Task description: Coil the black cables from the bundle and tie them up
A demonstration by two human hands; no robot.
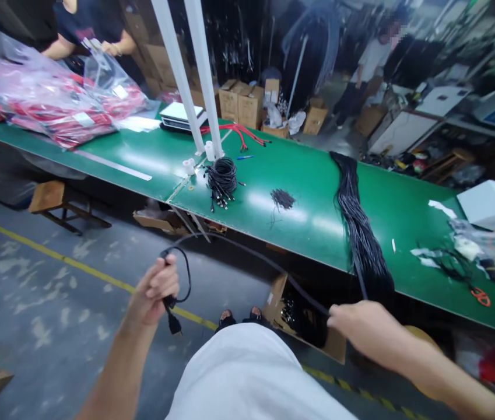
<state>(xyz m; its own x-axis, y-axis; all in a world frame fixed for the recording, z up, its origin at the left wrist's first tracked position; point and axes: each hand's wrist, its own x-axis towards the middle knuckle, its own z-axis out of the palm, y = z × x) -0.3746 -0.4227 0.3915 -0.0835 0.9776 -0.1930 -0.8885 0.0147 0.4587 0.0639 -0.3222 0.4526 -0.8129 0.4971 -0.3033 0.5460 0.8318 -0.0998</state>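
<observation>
My left hand (153, 291) is closed round the plug end of a black power cable (247, 251), with a small loop above the fist and the plug hanging below it. The cable arcs across to my right hand (363, 326), which is closed on it further along. Both hands are held out in front of me, off the green table (304, 175). From my right hand the cable runs up to a long bundle of black cables (358, 224) that drapes over the table's near edge.
A coiled black cable bundle (221, 178) and a small pile of black ties (282, 199) lie on the table. Bags of red cables (50, 102) sit far left, where another person stands. An open cardboard box (302, 318) stands on the floor below. White posts (203, 76) rise mid-table.
</observation>
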